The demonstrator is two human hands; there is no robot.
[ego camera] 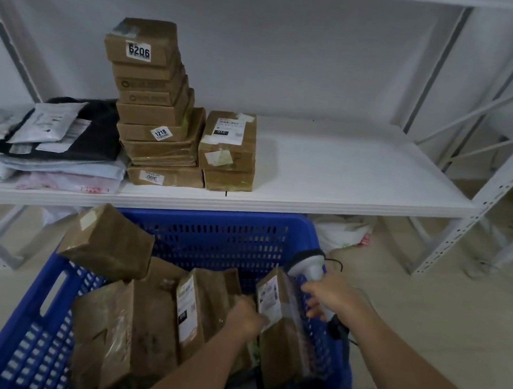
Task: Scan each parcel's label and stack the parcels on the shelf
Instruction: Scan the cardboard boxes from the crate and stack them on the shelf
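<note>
i see a big blue crate (38, 311) on the floor, near me, full of brown box parcels standing on end. my left hand (245, 318) is down inside the crate, fingers curled around the edge of a brown parcel (277, 329) that leans on the right wall. my right hand (332, 299) is just right of it, fingers wrapped tight on a grey scanner (306, 264). one loose box (108, 243) sits tilted on the crate's far left rim. on the white shelf (352, 172) beyond, a tall stack of boxes (155, 104) stands beside a short stack (228, 151). soft bags (42, 140) lie at the shelf's left.
</note>
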